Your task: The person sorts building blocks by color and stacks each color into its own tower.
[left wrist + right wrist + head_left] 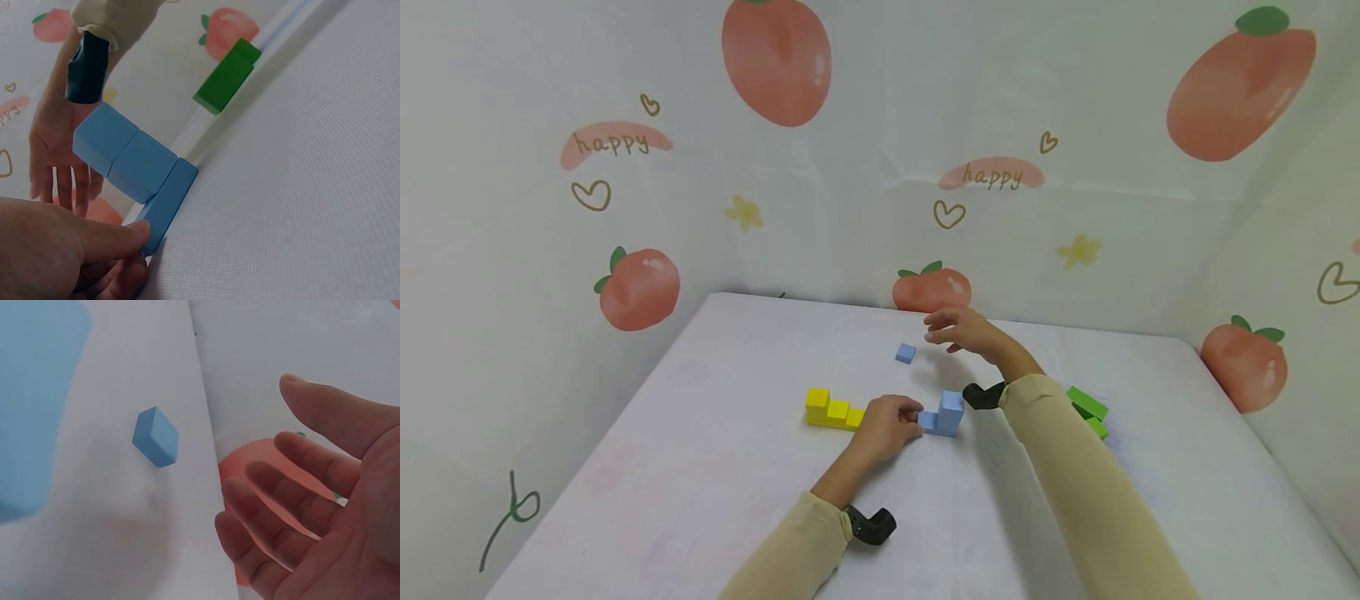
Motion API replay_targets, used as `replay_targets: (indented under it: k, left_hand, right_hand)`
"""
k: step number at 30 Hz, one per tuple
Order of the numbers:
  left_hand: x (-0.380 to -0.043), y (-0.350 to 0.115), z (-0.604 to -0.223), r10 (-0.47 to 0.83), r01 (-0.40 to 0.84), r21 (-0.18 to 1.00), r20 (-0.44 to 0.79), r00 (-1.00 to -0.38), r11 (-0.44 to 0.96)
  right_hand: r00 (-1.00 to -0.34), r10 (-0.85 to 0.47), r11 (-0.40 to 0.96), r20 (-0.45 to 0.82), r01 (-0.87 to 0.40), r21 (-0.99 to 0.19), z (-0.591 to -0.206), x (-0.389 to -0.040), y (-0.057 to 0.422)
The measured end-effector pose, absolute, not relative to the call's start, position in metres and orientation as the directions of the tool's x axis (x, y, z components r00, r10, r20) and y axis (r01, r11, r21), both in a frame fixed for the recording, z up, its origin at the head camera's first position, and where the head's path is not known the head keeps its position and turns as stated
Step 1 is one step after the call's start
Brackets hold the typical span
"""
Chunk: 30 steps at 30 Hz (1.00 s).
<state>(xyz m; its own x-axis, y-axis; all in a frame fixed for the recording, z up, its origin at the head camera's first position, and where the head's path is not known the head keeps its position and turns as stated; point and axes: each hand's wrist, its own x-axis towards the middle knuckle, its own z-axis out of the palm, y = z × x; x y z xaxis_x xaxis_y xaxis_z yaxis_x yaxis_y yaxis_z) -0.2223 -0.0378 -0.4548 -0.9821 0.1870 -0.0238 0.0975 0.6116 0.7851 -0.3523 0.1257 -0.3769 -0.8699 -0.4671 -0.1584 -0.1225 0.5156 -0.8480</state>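
Note:
My left hand (pixel 883 429) pinches the near end of a long flat blue block (pixel 167 203) between thumb and fingers, low at the tabletop. Two blue cubes (pixel 128 150) are stacked on the block's other end, to the right in the head view. Beyond them, my right hand (pixel 972 335) hovers over the back of the table, fingers spread and holding nothing. A single blue cube (pixel 156 437) lies on the table just left of that hand in the head view. Yellow step-shaped blocks (pixel 829 410) stand directly left of my left hand, which covers their right end.
Green blocks (pixel 1086 404) lie to the right, partly behind the right sleeve (pixel 1090 467). The white table (pixel 685 467) meets a fruit-printed cloth backdrop (pixel 865 158) at its back edge. Black wrist devices sit on both arms.

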Motion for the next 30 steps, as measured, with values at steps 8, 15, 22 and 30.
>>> replay_targets:
  k: [8, 15, 22, 30]
  left_hand:
    - [-0.222, -0.039, -0.454, 0.183, 0.096, 0.791, -0.02, -0.983, 0.604]
    - [-0.223, -0.039, -0.455, 0.193, 0.096, 0.797, -0.027, -0.981, 0.596]
    - [-0.224, -0.038, -0.455, 0.2, 0.106, 0.788, -0.022, -0.98, 0.607]
    - [-0.222, -0.039, -0.454, 0.183, 0.09, 0.788, -0.029, -0.983, 0.609]
  right_hand:
    - [-0.854, -0.481, 0.523, -0.198, -0.099, -0.847, -0.371, -0.363, 0.116]
    - [-0.835, -0.493, 0.52, -0.245, -0.057, -0.852, -0.371, -0.368, 0.108]
    - [-0.773, -0.559, 0.547, -0.301, -0.071, -0.834, -0.376, -0.376, 0.108]
    - [-0.693, -0.639, 0.582, -0.333, -0.153, -0.799, -0.377, -0.379, 0.108]
